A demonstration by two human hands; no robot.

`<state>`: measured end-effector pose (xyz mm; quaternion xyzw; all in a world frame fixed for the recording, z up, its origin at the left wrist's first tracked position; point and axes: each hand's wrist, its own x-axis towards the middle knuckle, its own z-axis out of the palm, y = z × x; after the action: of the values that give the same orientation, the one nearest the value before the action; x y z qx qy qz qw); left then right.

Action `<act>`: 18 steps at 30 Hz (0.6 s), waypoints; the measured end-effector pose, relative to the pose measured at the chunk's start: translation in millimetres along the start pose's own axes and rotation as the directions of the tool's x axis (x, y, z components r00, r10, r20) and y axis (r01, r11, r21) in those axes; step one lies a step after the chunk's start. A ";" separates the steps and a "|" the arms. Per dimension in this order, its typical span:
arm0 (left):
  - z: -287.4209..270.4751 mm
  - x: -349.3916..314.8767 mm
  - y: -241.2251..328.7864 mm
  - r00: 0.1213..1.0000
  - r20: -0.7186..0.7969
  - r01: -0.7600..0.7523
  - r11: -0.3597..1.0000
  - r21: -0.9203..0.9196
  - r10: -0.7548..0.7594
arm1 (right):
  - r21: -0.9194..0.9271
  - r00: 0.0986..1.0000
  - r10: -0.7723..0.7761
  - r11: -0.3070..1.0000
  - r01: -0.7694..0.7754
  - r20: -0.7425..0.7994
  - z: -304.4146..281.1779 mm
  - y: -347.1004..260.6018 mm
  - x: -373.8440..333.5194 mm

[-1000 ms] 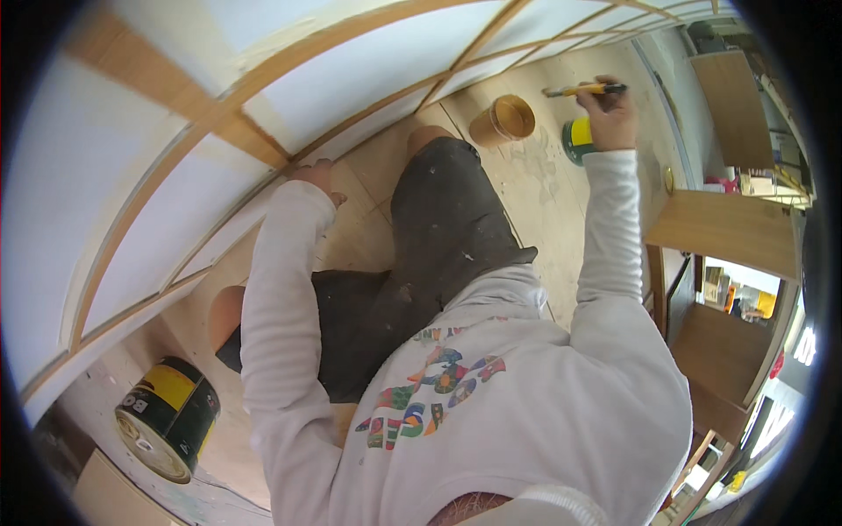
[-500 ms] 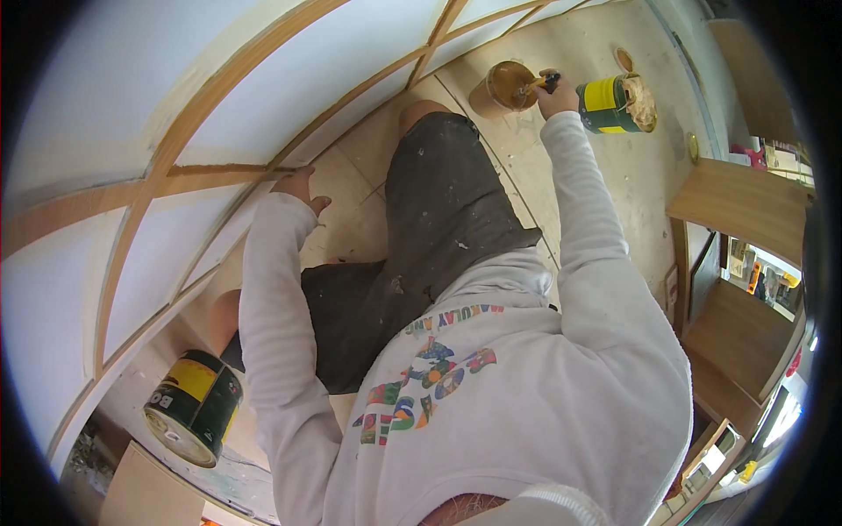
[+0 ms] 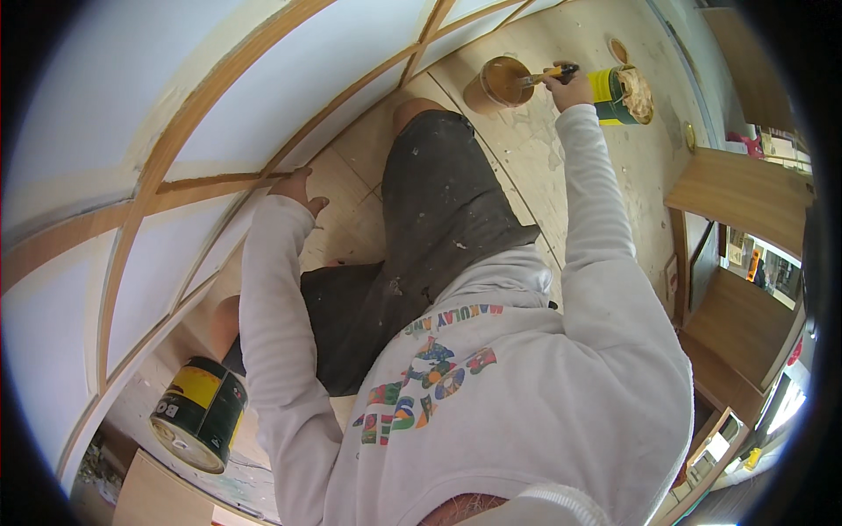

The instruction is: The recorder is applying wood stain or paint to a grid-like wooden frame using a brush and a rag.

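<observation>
My right hand (image 3: 570,90) is closed around the handle of a paintbrush (image 3: 532,80) at the far right. The brush end reaches over the near wall of a round tub (image 3: 481,96) holding brown liquid; I cannot tell whether its bristles touch the liquid. Beside that hand stands a green and yellow can (image 3: 607,105) with a pale tan mass at its mouth. My left hand (image 3: 301,189) rests against the wooden frame (image 3: 210,184) of the white panels on the left, thumb spread and nothing held; some of its fingertips are hard to make out.
Another green and yellow can (image 3: 200,412) stands at lower left, behind my left arm. A round lid (image 3: 618,51) lies beyond the open can. Wooden cabinets (image 3: 741,197) line the right side. Stains mark the light floor (image 3: 605,193).
My right hand has shifted slightly up and to the right, drawing the brush back a little from the tub's middle. My left hand stays at the frame.
</observation>
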<state>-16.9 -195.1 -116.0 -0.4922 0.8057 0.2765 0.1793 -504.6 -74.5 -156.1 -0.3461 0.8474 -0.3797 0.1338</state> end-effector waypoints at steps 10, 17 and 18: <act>-13.6 -2.1 12.6 0.991 0.122 0.056 0.998 0.028 -0.059 | -0.124 0.997 -0.022 0.992 0.012 -0.080 -24.1 9.7 -10.0; 4.2 11.0 10.3 0.998 0.032 -0.049 0.999 -0.001 0.049 | -0.226 0.990 -0.016 0.974 -0.016 -0.140 -54.2 46.4 -0.2; -0.4 4.4 3.9 0.998 0.047 -0.033 0.999 0.031 0.031 | 0.465 0.966 0.188 0.881 -0.087 -0.177 -30.7 24.4 -17.2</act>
<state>-22.4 -197.0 -117.1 -0.4697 0.8133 0.2780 0.2015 -519.0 -34.2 -153.9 -0.2004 0.7672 -0.5919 0.1444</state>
